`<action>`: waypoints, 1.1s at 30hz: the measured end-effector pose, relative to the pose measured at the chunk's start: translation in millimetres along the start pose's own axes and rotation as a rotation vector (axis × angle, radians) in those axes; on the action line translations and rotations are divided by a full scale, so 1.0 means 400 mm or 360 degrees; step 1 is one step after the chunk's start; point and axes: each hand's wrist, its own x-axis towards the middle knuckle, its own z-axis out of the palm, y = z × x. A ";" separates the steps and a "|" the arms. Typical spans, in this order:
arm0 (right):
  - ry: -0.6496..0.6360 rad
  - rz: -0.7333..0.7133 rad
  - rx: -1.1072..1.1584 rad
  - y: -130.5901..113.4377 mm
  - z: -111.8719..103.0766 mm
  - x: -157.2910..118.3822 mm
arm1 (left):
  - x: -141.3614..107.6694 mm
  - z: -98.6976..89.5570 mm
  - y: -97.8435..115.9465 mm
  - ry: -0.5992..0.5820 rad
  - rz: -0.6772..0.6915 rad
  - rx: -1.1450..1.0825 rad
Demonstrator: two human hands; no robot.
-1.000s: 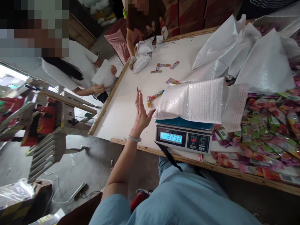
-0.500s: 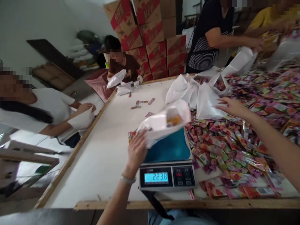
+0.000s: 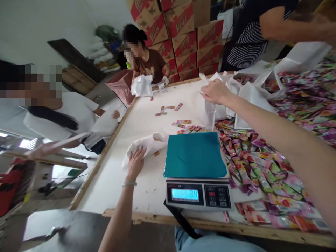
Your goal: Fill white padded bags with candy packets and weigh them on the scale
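Worktop [image 3: 147, 182] white, wood-edged, carries everything. Heap of coloured sachets [image 3: 257, 164] covers its right side, touching the scale's right edge. Scale [image 3: 196, 168] sits at the near edge, teal pan bare, display lit but digits too blurred to read. Pile of empty white bags [image 3: 246, 98] lies beyond the heap. Filled white bag [image 3: 147, 144] rests on the worktop just left of the scale, mouth toward the pan, a few sachets showing inside.

Left hand [image 3: 135, 162] lies flat on that bag's near end, fingers spread, pressing rather than gripping. Right hand [image 3: 215, 91] is stretched out to the empty bags, fingers curled around one bag's top edge.

Judgement: best to keep the filled bag pinned with mouth turned up so nothing slides out, and pull only one empty bag free by its rim, clear of the sachets, before opening it over the pan.

Other people work at the far and left sides.
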 end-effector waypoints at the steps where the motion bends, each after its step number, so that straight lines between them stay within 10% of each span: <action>1: 0.0057 -0.0155 -0.0044 -0.042 -0.037 -0.011 | 0.009 0.010 0.016 -0.0037 -0.0035 -0.0046; 6: 0.0508 -0.0123 0.0162 -0.218 -0.178 -0.134 | 0.135 0.008 0.224 -0.0189 -0.0298 -0.0255; 9: 0.0738 0.0119 0.0458 -0.264 -0.151 -0.266 | 0.215 -0.013 0.376 -0.0287 -0.0255 -0.0506; 12: 0.0545 0.0203 0.0721 -0.261 -0.066 -0.428 | 0.241 -0.032 0.458 -0.0361 -0.0131 -0.0653; 17: -0.0052 0.0105 0.1068 -0.141 -0.019 -0.664 | 0.204 -0.051 0.464 -0.0498 -0.0136 -0.0718; 21: -0.0041 0.0292 0.1384 -0.007 -0.059 -0.748 | 0.193 -0.062 0.462 -0.0509 -0.0214 -0.0656; 26: 0.0222 0.0509 0.1383 0.039 -0.059 -0.742 | 0.209 -0.056 0.479 -0.0486 -0.0196 -0.0637; 33: -0.0083 0.0303 0.1299 0.018 0.003 -0.668 | 0.207 -0.061 0.496 -0.0465 -0.0132 -0.0649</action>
